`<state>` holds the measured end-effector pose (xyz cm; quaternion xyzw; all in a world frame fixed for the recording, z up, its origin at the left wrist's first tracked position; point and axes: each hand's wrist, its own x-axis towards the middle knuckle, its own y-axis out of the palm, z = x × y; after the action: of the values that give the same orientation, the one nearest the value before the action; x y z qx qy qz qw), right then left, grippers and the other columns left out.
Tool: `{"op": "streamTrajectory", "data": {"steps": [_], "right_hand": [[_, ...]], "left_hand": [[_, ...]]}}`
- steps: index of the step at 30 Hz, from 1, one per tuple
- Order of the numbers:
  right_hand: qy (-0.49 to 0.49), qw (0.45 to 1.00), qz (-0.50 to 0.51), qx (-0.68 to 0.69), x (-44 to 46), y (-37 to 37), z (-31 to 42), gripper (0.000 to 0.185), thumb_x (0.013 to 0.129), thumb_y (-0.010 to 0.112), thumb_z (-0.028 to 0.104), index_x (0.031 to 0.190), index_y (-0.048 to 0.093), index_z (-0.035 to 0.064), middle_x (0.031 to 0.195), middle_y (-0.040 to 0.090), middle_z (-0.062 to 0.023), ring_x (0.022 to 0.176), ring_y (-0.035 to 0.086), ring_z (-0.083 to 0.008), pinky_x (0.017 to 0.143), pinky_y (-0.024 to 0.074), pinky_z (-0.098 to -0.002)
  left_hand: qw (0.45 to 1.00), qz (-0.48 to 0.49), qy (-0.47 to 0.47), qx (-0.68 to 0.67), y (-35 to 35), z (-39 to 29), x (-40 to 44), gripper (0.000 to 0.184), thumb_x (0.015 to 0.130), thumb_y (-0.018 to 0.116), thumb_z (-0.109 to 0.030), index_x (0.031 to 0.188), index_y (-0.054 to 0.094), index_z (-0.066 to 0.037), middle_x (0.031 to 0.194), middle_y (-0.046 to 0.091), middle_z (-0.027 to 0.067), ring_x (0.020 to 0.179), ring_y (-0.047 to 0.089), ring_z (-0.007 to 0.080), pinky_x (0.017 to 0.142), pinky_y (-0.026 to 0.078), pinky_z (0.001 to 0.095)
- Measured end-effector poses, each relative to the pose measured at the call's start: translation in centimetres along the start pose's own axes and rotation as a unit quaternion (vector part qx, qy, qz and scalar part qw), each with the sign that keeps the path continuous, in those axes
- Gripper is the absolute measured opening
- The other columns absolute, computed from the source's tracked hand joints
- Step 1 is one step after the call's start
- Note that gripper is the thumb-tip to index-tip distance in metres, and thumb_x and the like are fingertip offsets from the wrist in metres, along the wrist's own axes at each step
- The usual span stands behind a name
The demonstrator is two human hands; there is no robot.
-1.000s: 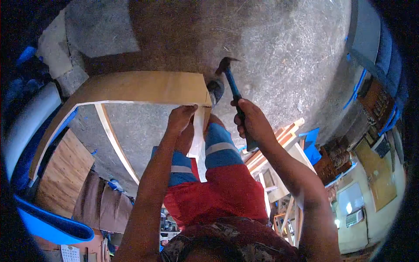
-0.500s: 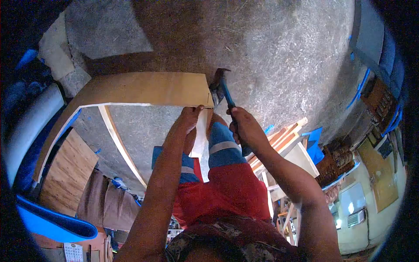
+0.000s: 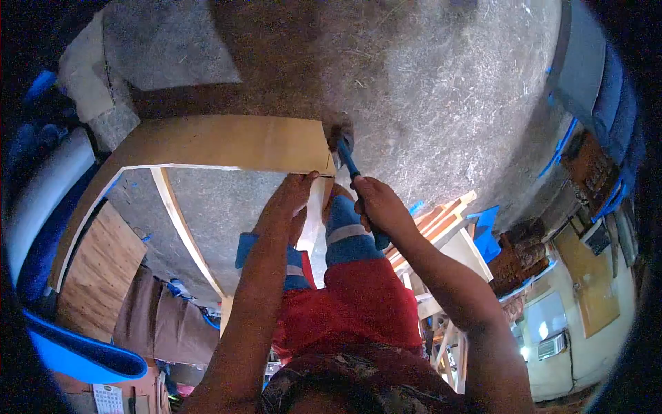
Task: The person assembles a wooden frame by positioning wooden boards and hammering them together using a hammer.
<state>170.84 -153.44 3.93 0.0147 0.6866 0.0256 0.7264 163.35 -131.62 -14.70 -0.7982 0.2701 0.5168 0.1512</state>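
Note:
In the head view, a wooden frame (image 3: 227, 143) faced with a wide tan plywood board stands in front of my legs. My left hand (image 3: 295, 193) is closed on the near right corner of this frame, thumb up against the board's lower edge. A small dark line, perhaps a nail, shows on the board near that corner. My right hand (image 3: 381, 208) is wrapped round the blue handle of a hammer (image 3: 349, 159). The hammer's head is blurred and lies close beside the board's right end; whether it touches cannot be seen.
A pale wooden strip (image 3: 186, 231) runs across the frame's inside. A plywood sheet (image 3: 103, 269) leans at the left, near a blue roll (image 3: 86, 359). Stacked wood pieces (image 3: 441, 228) stand at my right. Concrete floor (image 3: 448, 83) spreads ahead.
The hammer has swung down and to the left, bringing its head nearer the board's end. My right hand has shifted slightly left and down. My left hand keeps its grip.

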Motion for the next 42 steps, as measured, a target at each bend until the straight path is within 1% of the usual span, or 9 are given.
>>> {"op": "streamTrajectory", "data": {"steps": [2,16,20,24,27,32,36,38,42], "right_hand": [[-0.042,0.999,-0.029,0.015,-0.2,0.5,0.2,0.047,0.100,0.038,0.045,0.111,0.053,0.0015,0.061,0.051,-0.0040,0.044,0.048,-0.0114,0.041,0.0378,-0.0266],[-0.138,0.982,-0.132,-0.008,0.1,1.9,-0.9,0.044,0.101,0.036,0.043,0.108,0.054,0.0038,0.053,0.045,-0.0021,0.038,0.043,-0.0119,0.038,0.0344,-0.0260],[-0.040,0.997,-0.072,0.007,-1.1,0.1,1.9,0.043,0.101,0.037,0.043,0.107,0.054,0.0049,0.055,0.046,-0.0014,0.038,0.042,-0.0115,0.038,0.0342,-0.0260],[-0.268,0.941,-0.199,-0.062,1.2,0.9,-0.7,0.043,0.101,0.034,0.043,0.106,0.054,0.0054,0.054,0.044,-0.0010,0.037,0.041,-0.0117,0.036,0.0331,-0.0282],[-0.031,0.995,-0.051,-0.079,0.0,0.4,-0.6,0.046,0.101,0.033,0.044,0.105,0.055,0.0043,0.052,0.045,-0.0026,0.037,0.042,-0.0133,0.038,0.0349,-0.0288],[-0.108,0.987,-0.100,0.056,-1.4,0.7,3.2,0.046,0.100,0.034,0.046,0.106,0.054,0.0052,0.056,0.047,-0.0027,0.039,0.044,-0.0125,0.038,0.0355,-0.0280],[-0.205,0.966,-0.003,-0.160,2.0,-0.8,-3.2,0.043,0.099,0.037,0.045,0.105,0.055,0.0057,0.058,0.048,-0.0011,0.041,0.044,-0.0111,0.038,0.0351,-0.0260],[-0.023,0.999,-0.042,-0.008,-0.6,-0.9,2.8,0.043,0.100,0.037,0.045,0.103,0.055,0.0054,0.058,0.048,-0.0010,0.041,0.044,-0.0110,0.038,0.0348,-0.0254],[-0.208,0.962,-0.175,-0.016,0.8,1.1,1.0,0.045,0.100,0.036,0.047,0.104,0.052,0.0053,0.057,0.047,-0.0014,0.038,0.043,-0.0123,0.037,0.0346,-0.0259]], "left_hand": [[0.992,-0.037,0.122,-0.015,0.7,2.6,1.1,0.041,0.095,0.054,-0.027,0.124,0.053,0.001,0.126,0.057,0.0169,0.120,0.050,0.0292,0.103,0.035,0.0391],[0.993,-0.048,0.093,0.045,0.2,-0.4,-0.2,0.038,0.093,0.056,-0.024,0.122,0.053,0.001,0.125,0.055,0.0249,0.121,0.048,0.0417,0.100,0.038,0.0437],[0.991,-0.023,0.107,0.072,-0.1,-0.2,-0.1,0.046,0.096,0.051,-0.034,0.124,0.051,0.002,0.128,0.054,0.0230,0.123,0.046,0.0383,0.106,0.033,0.0406],[0.989,-0.060,0.125,0.054,0.2,0.7,0.6,0.036,0.093,0.055,-0.023,0.122,0.054,0.000,0.124,0.055,0.0256,0.120,0.048,0.0425,0.101,0.038,0.0434],[0.984,-0.050,0.167,0.035,0.6,1.4,0.4,0.037,0.093,0.056,-0.022,0.122,0.053,0.000,0.125,0.054,0.0255,0.120,0.048,0.0424,0.101,0.038,0.0434],[0.990,-0.027,0.133,0.029,-0.4,-0.8,-0.2,0.042,0.092,0.058,-0.022,0.126,0.050,0.001,0.129,0.052,0.0253,0.123,0.046,0.0420,0.103,0.036,0.0436],[0.987,-0.050,0.110,0.103,-0.4,-1.8,-1.4,0.041,0.096,0.052,-0.029,0.123,0.052,0.002,0.127,0.054,0.0239,0.125,0.045,0.0386,0.105,0.034,0.0408],[0.990,-0.049,0.092,0.095,-0.4,-0.9,-0.6,0.042,0.096,0.052,-0.030,0.123,0.052,0.001,0.127,0.054,0.0238,0.125,0.045,0.0396,0.105,0.034,0.0417],[0.992,-0.020,0.108,0.059,-0.1,0.8,0.9,0.042,0.096,0.052,-0.030,0.125,0.051,0.000,0.129,0.053,0.0232,0.125,0.044,0.0396,0.105,0.034,0.0422]]}}
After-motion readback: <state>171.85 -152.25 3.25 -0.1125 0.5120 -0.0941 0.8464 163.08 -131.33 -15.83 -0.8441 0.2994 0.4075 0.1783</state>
